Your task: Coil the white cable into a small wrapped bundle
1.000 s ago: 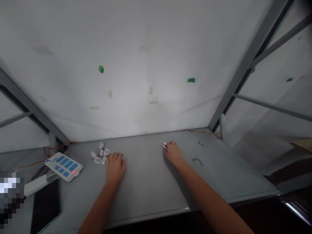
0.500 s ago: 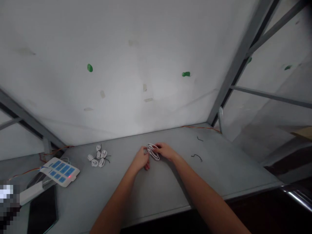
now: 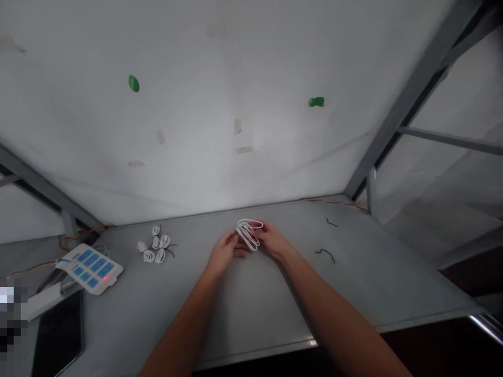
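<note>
A loosely coiled white cable (image 3: pixel 249 234) is held between my two hands above the grey shelf. My left hand (image 3: pixel 225 251) grips the coil's left side, its lower fingers reaching underneath. From the right, my right hand (image 3: pixel 272 238) pinches the loops between thumb and fingers. Several white cable bundles (image 3: pixel 161 248), bound with black ties, lie to the left on the shelf. Two loose black ties rest to the right: a short twist tie (image 3: pixel 332 222) farther back and a curved twist tie (image 3: pixel 325 254) closer to me.
A white power strip (image 3: pixel 92 268) with blue sockets and a lit red light sits at the left. In front of it lies a dark flat phone or tablet (image 3: pixel 58 335). The white wall (image 3: pixel 196 173) rises behind the grey shelf (image 3: pixel 255 314), and metal frame posts (image 3: pixel 412 99) stand at the sides.
The coil has opened into wider, looser loops between my hands. My left fingers have shifted further under it. The camera view has also tilted and moved slightly.
</note>
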Tool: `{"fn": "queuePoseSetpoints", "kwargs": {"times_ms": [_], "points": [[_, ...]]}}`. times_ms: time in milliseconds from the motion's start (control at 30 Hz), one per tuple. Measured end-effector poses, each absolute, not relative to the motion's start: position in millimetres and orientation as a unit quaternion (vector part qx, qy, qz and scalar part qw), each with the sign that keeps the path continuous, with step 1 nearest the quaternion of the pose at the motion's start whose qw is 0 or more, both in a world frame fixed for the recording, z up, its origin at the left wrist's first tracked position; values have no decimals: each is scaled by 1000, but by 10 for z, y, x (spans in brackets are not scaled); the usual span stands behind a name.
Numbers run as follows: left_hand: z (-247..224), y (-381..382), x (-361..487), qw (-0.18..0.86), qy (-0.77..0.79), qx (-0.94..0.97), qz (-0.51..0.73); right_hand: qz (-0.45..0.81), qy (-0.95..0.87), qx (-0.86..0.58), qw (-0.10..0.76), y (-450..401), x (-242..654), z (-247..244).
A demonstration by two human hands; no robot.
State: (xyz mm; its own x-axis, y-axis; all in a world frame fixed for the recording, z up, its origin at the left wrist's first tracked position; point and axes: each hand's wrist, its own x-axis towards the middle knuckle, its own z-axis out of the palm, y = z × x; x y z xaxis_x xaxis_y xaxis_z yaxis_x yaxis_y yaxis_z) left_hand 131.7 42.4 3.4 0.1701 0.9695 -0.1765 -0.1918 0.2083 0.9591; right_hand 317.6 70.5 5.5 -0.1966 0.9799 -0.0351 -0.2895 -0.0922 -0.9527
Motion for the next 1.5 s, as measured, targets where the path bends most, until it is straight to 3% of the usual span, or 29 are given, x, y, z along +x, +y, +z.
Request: {"fn": "queuePoseSetpoints", "kwargs": {"times_ms": [300,667,867,1233,1500], "points": [[-6,479,1353,590,454,456,488,592,-490,-391,507,691,3120,55],[58,445,1362,625,442,433,475,607,-502,-387,480,651,3131,114],[49,449,1381,579,466,451,495,675,-436,-366,469,641,3132,174],[107,454,1310,519,523,457,498,618,-454,-410,494,661,3143,157],[119,484,1249,598,482,390,508,563,-490,-443,498,716,3187,87]]}}
